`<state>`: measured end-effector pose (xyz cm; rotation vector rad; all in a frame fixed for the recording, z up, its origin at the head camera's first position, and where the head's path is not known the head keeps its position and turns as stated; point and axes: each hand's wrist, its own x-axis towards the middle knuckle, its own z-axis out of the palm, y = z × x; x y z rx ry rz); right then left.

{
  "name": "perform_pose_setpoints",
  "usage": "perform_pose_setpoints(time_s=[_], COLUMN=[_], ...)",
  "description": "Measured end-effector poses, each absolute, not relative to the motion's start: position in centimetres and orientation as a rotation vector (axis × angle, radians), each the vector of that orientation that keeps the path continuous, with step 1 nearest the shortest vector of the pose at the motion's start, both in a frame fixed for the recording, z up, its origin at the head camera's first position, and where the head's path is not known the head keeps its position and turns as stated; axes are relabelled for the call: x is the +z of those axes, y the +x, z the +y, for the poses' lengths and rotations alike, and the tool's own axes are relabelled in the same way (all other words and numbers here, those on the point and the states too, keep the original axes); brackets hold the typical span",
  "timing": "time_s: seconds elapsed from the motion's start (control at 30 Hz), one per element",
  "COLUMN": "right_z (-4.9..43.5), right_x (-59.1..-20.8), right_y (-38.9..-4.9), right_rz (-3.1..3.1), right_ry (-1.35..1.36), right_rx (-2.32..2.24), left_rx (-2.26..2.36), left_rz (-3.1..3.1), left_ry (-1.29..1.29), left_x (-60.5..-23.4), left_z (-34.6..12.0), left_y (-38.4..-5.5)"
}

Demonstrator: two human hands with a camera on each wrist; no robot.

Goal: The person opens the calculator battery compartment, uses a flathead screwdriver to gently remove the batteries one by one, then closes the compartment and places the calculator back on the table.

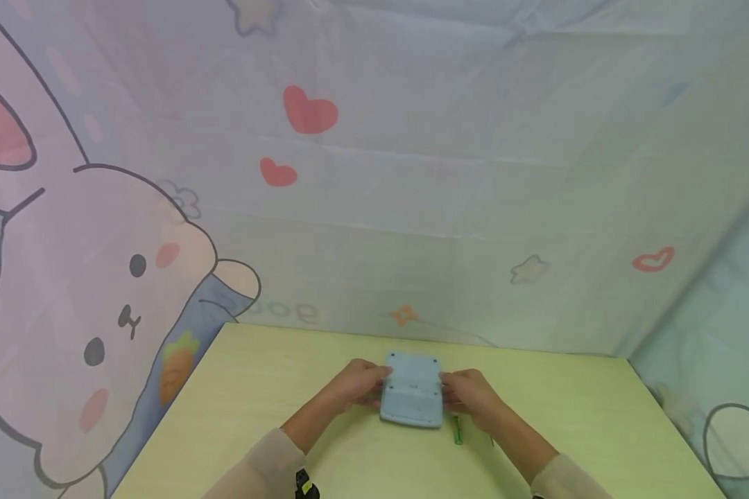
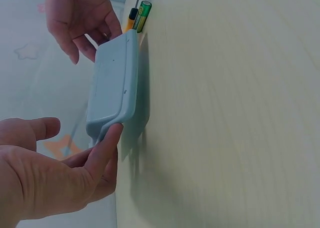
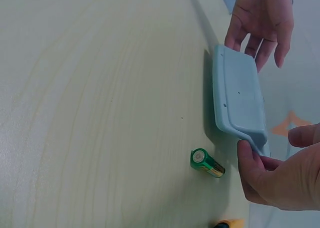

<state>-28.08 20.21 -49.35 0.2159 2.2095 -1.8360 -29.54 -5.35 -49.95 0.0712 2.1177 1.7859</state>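
A light blue plastic device (image 1: 413, 388), shaped like a desktop calculator, is held with its back toward the head camera. Small dark screw holes dot that back, and one end is thicker than the other. My left hand (image 1: 363, 381) grips its left edge, thumb on the near face. On the opposite edge my right hand (image 1: 468, 393) holds it the same way. The wrist views show the device (image 2: 112, 80) tilted close over the table, its shadow beside it. Its other face is hidden from the head camera.
A green battery (image 1: 458, 430) lies on the pale wood table (image 1: 225, 416) near my right hand. Beside it is a screwdriver (image 2: 132, 17) with an orange and black handle, mostly hidden by my right arm in the head view. A printed cloth (image 1: 424, 208) hangs behind the table.
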Motion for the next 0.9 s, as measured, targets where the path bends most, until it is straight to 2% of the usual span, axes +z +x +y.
perform_pose_setpoints(time_s=[0.9], right_z=[19.5], right_x=[-48.1], right_y=[-27.6], right_rz=[2.176], right_ry=[0.244], right_rx=[-2.044], left_rx=[1.851], left_rz=[2.147], left_ry=[0.069], left_x=[-48.6], left_z=[-5.1], left_y=[-29.5])
